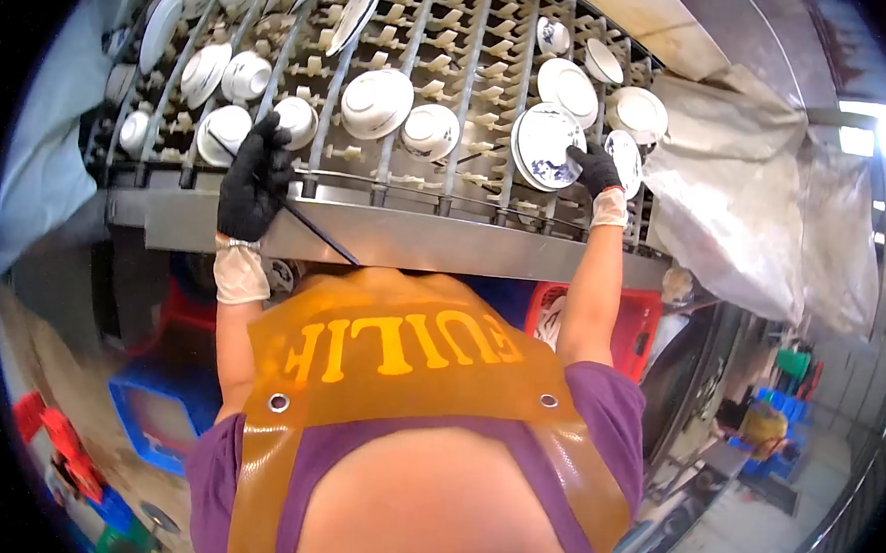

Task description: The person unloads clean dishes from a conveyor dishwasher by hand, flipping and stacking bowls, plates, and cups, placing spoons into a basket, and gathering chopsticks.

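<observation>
My left hand [256, 182], in a black glove, is closed around a thin black rod [320, 235] that slants down toward my apron. Just beyond its fingers sit a white bowl [296, 123] and another white bowl [224, 136] on the rack conveyor [426, 35]. My right hand [599, 172], also gloved, grips the right rim of a white plate [548, 134] with a blue pattern. A second plate edge shows behind that one. Close to the right fingers, a small patterned dish [623, 162] leans among the pegs.
More bowls, including a large bowl [377, 104], stand tilted along the conveyor. A metal ledge [415, 230] runs along its front. Below are a red basket [640, 332] and a blue crate [160, 412]. Plastic sheeting [738, 192] hangs at right; another person [764, 429] is farther off.
</observation>
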A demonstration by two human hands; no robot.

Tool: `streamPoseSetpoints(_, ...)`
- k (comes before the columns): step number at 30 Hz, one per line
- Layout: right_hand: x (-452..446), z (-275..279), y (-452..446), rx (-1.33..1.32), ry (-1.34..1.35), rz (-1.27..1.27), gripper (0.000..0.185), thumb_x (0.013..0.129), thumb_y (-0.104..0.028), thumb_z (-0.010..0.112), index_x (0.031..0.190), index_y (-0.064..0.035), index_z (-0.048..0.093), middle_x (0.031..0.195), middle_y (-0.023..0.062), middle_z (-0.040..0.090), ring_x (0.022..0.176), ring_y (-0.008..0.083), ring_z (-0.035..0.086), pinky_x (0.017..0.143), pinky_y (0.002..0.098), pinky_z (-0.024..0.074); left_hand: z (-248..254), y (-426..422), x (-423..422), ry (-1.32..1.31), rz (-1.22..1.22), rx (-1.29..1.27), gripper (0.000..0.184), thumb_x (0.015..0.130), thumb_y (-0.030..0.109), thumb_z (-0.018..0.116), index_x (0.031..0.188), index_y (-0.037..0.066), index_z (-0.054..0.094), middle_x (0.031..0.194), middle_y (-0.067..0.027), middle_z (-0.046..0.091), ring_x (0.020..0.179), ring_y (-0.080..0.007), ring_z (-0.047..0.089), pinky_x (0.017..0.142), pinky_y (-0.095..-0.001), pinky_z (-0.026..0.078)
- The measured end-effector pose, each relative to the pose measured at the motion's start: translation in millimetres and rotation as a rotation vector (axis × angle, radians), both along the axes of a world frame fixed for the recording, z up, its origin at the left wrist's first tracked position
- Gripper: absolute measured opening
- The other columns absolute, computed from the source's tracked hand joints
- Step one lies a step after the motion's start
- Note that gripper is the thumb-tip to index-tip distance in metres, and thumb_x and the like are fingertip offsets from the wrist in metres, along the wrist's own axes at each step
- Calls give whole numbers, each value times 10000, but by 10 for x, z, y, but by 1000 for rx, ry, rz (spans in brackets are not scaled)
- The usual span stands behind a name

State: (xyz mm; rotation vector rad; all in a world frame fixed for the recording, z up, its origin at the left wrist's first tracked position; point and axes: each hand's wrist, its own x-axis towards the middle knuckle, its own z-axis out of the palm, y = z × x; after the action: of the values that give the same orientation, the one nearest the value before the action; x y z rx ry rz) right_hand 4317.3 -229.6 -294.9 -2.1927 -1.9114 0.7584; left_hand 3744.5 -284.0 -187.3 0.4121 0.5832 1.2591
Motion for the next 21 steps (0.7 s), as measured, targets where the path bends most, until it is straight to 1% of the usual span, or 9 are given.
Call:
streamPoseSetpoints(4,-373,397,-2,9,474,-27,385,801,-269,634,1075,-2,600,1007,179,633,867,270,615,753,367,479,-43,-9,90,-71,49,46,392,932,210,486,1283,38,456,997,-69,593,698,-79,422,559,-183,350)
streamPoseSetpoints(7,-508,650,-54,-248,1204,-358,383,803,-177,625,1150,-29,557,1004,152,617,823,210,612,660,302,502,-10,-45,179,-7,121,-14,394,957,210,438,1314,46,410,983,-12,560,660,-73,407,542,-195,356)
streamPoseSetpoints(8,-464,589,8,-258,1198,-349,383,803,-177,625,1150,-29,557,1004,152,617,823,210,612,660,302,502,3,-59,206,5,122,-6,397,956,214,437,1316,49,410,989,-12,562,666,-73,407,544,-196,357)
streamPoseSetpoints(10,-377,408,113,147,378,328,401,799,-199,631,1149,-26,542,877,124,622,694,180,606,560,275,491,9,-57,245,34,109,8,401,956,222,437,1321,56,410,1000,-12,566,678,-72,407,550,-198,359)
streamPoseSetpoints(11,-921,1048,35,-77,804,-263,377,797,-240,643,1079,-4,561,749,97,609,569,177,583,482,275,470,-67,-43,208,-18,70,43,393,950,227,452,1304,56,434,1006,-12,562,685,-73,409,553,-194,361)
streamPoseSetpoints(14,-1380,1599,133,85,413,-232,407,816,-314,650,1028,18,545,670,87,585,485,130,530,429,268,422,-22,-77,274,16,119,-41,391,946,227,462,1298,57,442,998,-11,554,688,-73,410,559,-187,364)
streamPoseSetpoints(15,-1467,1658,116,146,558,-241,396,819,-313,655,1031,3,546,668,94,585,489,127,528,443,277,428,-12,-86,285,19,128,-47,391,946,227,462,1298,57,442,998,-11,554,688,-73,410,559,-187,364)
streamPoseSetpoints(20,-1110,1185,385,460,71,136,404,772,-244,663,1103,-53,529,826,155,631,724,295,626,670,371,498,-47,-117,392,32,129,26,378,941,233,473,1283,74,461,962,-1,540,660,-59,398,534,-175,351)
streamPoseSetpoints(21,-964,938,450,495,-15,145,497,745,-251,655,1184,-90,486,1034,211,590,957,371,569,822,422,460,-70,-100,414,74,169,5,370,940,236,473,1274,78,470,931,5,538,650,-51,396,517,-177,345)
